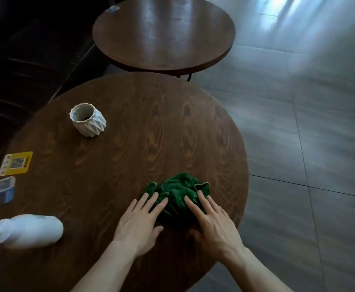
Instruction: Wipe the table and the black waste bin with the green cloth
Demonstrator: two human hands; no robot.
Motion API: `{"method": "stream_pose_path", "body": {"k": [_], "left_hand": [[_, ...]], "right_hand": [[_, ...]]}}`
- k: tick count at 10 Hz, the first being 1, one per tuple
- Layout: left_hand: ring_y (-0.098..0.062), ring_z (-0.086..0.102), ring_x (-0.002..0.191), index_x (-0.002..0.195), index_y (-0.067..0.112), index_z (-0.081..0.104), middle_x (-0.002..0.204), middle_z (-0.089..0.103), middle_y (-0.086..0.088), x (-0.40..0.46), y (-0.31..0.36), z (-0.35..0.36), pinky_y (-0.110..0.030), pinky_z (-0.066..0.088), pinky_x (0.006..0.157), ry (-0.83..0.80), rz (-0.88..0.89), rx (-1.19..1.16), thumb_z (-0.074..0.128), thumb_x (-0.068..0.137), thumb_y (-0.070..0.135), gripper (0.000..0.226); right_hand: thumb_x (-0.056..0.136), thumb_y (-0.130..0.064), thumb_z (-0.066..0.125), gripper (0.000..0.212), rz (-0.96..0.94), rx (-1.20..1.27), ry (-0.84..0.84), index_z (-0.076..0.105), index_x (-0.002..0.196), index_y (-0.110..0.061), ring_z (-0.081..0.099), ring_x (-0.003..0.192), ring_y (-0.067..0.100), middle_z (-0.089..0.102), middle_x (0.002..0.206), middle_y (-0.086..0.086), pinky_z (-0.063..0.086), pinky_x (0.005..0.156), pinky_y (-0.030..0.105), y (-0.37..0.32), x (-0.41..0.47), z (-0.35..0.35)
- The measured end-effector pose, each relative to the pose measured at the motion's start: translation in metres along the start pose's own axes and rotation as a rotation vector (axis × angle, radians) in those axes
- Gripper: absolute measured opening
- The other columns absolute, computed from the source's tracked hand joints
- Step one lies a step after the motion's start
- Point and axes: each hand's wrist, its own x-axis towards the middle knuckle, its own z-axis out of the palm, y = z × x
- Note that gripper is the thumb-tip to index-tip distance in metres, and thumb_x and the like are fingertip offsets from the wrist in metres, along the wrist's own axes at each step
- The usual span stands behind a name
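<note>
A crumpled green cloth [177,196] lies on the round wooden table [130,133], toward its near right side. My left hand [139,223] rests flat with spread fingers, its fingertips on the cloth's left edge. My right hand [211,221] lies flat with its fingers on the cloth's right part. Neither hand is closed around the cloth. No black waste bin is in view.
A white faceted cup [87,119] stands at the table's far left. A white bottle [25,230] lies on its side at the near left edge. Yellow [16,163] and blue [3,191] stickers sit on the left rim. A second round table [164,32] stands behind; grey tiled floor to the right.
</note>
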Motion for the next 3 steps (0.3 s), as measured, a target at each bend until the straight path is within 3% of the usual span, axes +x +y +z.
{"method": "stream_pose_path", "body": {"k": [1, 3], "left_hand": [[-0.017, 0.004, 0.156, 0.158, 0.04, 0.007, 0.17, 0.01, 0.006, -0.014, -0.004, -0.018, -0.037, 0.003, 0.127, -0.022, -0.012, -0.024, 0.043, 0.101, 0.049, 0.068], [-0.017, 0.031, 0.149, 0.152, 0.035, 0.037, 0.161, 0.037, 0.005, -0.056, -0.007, -0.078, -0.038, 0.017, 0.124, 0.007, -0.022, -0.033, 0.034, 0.1, 0.058, 0.056]], "right_hand": [[0.099, -0.045, 0.057, 0.082, 0.061, -0.009, -0.034, 0.003, 0.162, -0.047, 0.023, 0.156, 0.031, 0.004, 0.174, 0.005, 0.033, 0.122, 0.045, -0.006, -0.012, -0.017], [0.099, -0.042, 0.057, 0.069, 0.156, -0.02, 0.048, 0.023, 0.16, -0.038, 0.045, 0.138, 0.03, 0.018, 0.17, 0.004, 0.05, 0.099, 0.04, -0.041, -0.057, -0.067]]}}
